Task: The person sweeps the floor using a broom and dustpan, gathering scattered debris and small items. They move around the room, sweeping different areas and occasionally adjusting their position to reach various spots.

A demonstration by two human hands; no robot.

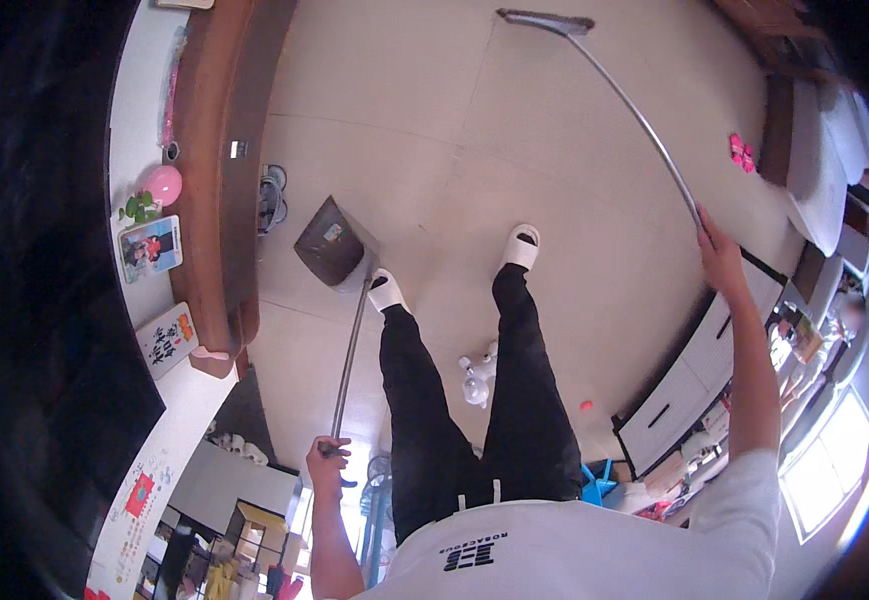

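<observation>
My left hand (327, 463) is closed round the upper end of a long-handled dustpan (329, 244). The pan rests on the tiled floor beside my left slipper (385, 291), its dark inside facing up. A small sticker shows in it. On the other side, my right hand (719, 251) grips the metal handle of a broom (633, 112). The broom head (547, 22) lies far out on the floor, well apart from the dustpan. My right slipper (523, 247) stands on the tiles between the two tools.
A brown wooden cabinet (243, 150) runs along the left, with grey shoes (272, 199) at its foot. A white toy (475, 386) lies by my legs. Pink shoes (742, 153) and a red scrap (586, 405) are on the floor. A white drawer unit (689, 375) stands right, near a blue stool (598, 482).
</observation>
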